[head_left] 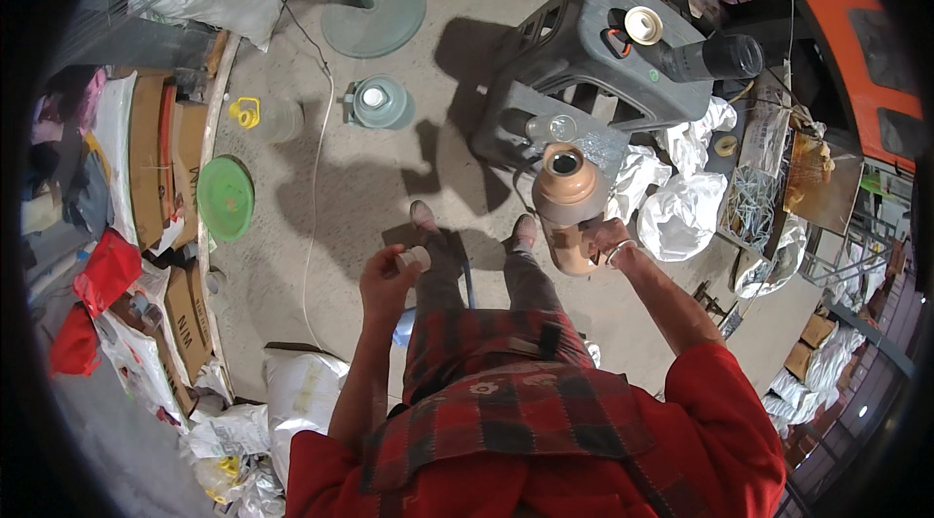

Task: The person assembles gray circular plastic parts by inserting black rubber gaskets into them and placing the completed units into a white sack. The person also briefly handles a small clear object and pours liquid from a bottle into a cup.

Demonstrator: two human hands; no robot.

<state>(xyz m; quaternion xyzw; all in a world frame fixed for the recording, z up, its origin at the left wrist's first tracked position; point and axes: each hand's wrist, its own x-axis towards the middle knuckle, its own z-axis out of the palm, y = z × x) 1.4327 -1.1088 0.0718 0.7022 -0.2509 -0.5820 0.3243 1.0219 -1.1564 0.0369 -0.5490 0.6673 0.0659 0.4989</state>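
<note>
My right hand [608, 238] is closed around the handle of a brown thermos jug [567, 182]. The jug's round mouth is uncovered and dark inside. Between the fingers of my left hand [385, 285] is a small whitish stopper [416, 257], held away from the jug. Just beyond the jug, a clear glass [552, 129] stands on the low step of a dark grey plastic step stool [584, 32]. On the stool's top lie a cream round lid [643, 25] and a dark see-through bottle [725, 59] on its side.
A grey-green jug [377, 102], a clear container with a yellow cap [277, 117] and a round green lid [226, 198] are on the left. A cable [316, 197] crosses the floor. White plastic bags [681, 212] crowd the right. A green stand base [375, 17] stands ahead.
</note>
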